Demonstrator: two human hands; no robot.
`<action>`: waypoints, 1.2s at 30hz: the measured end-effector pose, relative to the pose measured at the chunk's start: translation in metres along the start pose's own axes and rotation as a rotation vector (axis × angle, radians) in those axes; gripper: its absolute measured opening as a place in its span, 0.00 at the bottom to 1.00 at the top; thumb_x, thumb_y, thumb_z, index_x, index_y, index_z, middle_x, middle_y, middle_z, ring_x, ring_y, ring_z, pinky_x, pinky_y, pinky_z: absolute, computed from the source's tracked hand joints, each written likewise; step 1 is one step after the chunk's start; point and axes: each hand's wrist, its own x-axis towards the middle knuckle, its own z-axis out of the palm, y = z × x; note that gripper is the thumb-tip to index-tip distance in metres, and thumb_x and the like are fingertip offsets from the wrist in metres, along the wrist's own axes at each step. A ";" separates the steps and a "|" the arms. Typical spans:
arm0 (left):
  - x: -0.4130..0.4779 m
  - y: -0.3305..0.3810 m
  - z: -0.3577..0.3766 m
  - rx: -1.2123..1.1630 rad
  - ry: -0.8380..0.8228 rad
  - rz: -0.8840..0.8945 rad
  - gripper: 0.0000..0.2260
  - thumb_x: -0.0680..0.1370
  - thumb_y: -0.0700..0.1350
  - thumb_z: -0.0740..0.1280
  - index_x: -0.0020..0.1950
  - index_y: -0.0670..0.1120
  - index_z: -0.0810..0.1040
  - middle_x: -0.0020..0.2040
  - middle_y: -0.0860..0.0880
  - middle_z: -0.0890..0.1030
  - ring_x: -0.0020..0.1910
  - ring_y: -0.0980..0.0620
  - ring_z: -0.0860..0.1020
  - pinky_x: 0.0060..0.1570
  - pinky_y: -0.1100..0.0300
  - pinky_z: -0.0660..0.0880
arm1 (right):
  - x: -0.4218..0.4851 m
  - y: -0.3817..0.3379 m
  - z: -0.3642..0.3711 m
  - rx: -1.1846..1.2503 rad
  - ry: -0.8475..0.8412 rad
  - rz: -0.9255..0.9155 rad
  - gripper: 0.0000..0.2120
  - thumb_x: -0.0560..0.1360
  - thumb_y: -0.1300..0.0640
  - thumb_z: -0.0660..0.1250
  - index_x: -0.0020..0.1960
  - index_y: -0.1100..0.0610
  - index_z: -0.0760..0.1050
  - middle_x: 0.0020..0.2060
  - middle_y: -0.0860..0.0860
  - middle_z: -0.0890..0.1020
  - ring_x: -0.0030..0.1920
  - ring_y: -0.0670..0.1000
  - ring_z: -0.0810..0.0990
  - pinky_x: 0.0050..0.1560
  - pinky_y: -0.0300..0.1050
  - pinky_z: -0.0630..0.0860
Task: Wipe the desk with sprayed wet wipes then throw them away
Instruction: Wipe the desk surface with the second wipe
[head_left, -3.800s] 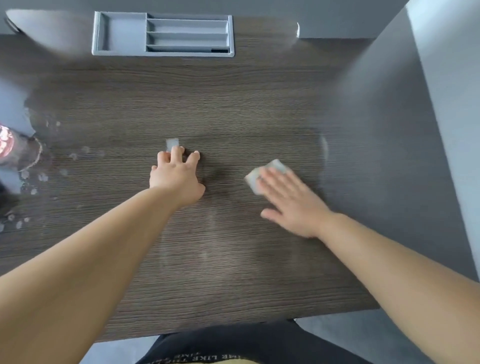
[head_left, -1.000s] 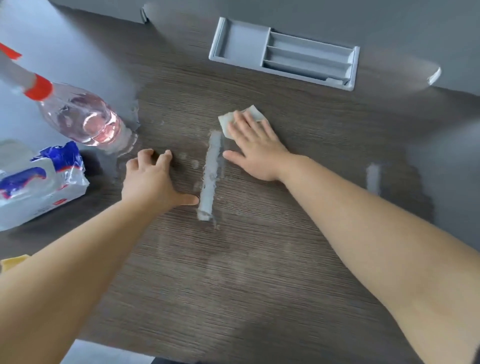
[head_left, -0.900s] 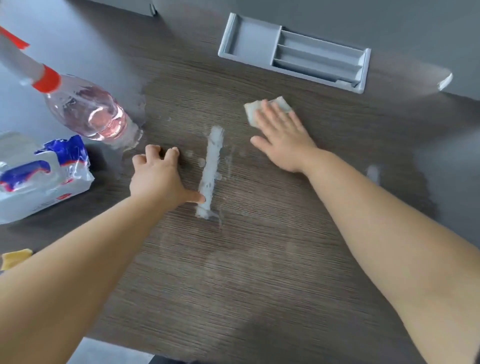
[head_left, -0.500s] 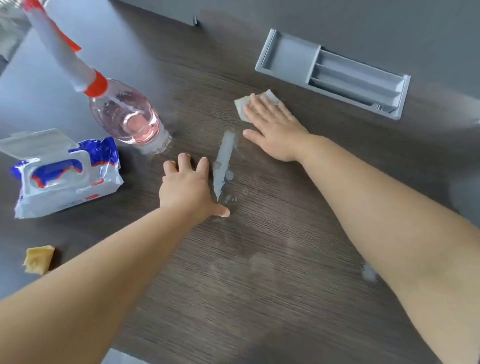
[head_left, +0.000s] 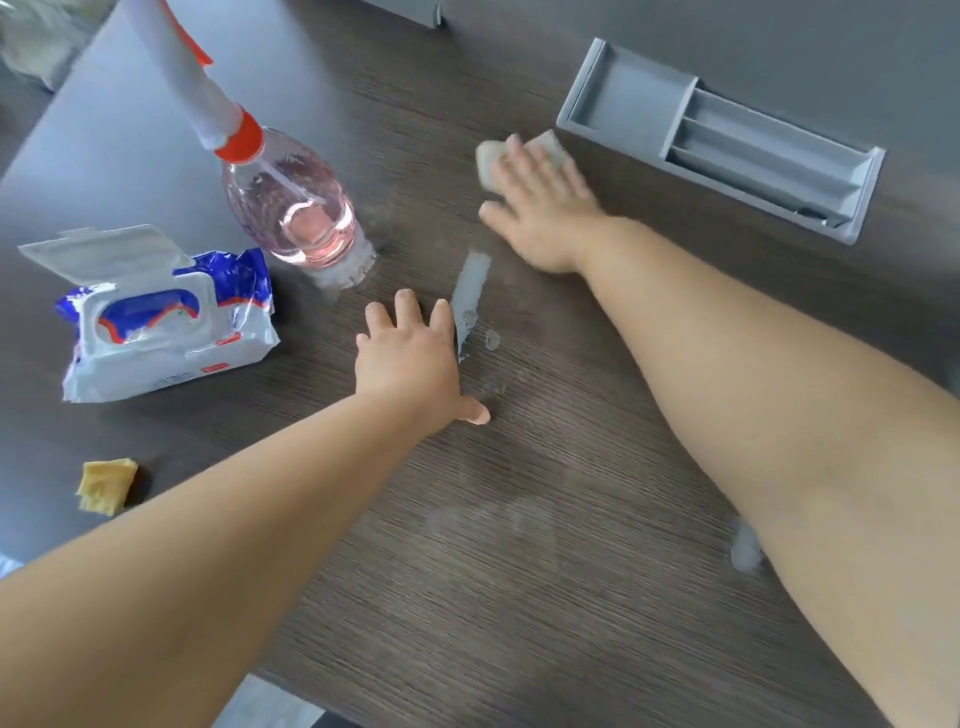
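Starting far left: small yellow scrap lies on the dark wood tabletop, then the wipes pack w/ its lid flipped open, and just beside it the spray bottle of pink liquid stands upright. Left hand sits mid-tabletop, palm down, fingers spread, holding nothing, w/ a wet streak just off its index finger. Further right & farther back, right hand lies flat, straight fingers pressing the folded wet wipe onto the tabletop; wipe pokes out past the fingertips, near the grey recessed tray.
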 end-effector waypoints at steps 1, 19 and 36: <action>-0.001 0.000 0.000 -0.001 -0.007 -0.002 0.52 0.60 0.65 0.74 0.75 0.48 0.52 0.70 0.43 0.56 0.68 0.39 0.57 0.63 0.45 0.68 | 0.006 0.001 -0.003 0.039 0.015 0.088 0.30 0.81 0.40 0.41 0.77 0.52 0.37 0.76 0.50 0.36 0.76 0.51 0.35 0.74 0.53 0.34; 0.001 0.001 0.000 -0.046 0.017 -0.037 0.47 0.60 0.63 0.76 0.71 0.48 0.57 0.69 0.43 0.57 0.70 0.39 0.55 0.64 0.44 0.68 | -0.115 -0.023 0.076 -0.041 0.089 0.119 0.33 0.80 0.39 0.41 0.76 0.55 0.33 0.75 0.54 0.34 0.75 0.54 0.33 0.73 0.53 0.32; -0.060 0.008 0.057 -0.247 0.349 0.185 0.28 0.75 0.51 0.65 0.74 0.50 0.60 0.74 0.44 0.57 0.73 0.41 0.52 0.73 0.48 0.53 | -0.255 -0.027 0.149 -0.087 0.004 -0.154 0.34 0.72 0.35 0.30 0.71 0.51 0.26 0.73 0.49 0.31 0.72 0.50 0.28 0.73 0.51 0.30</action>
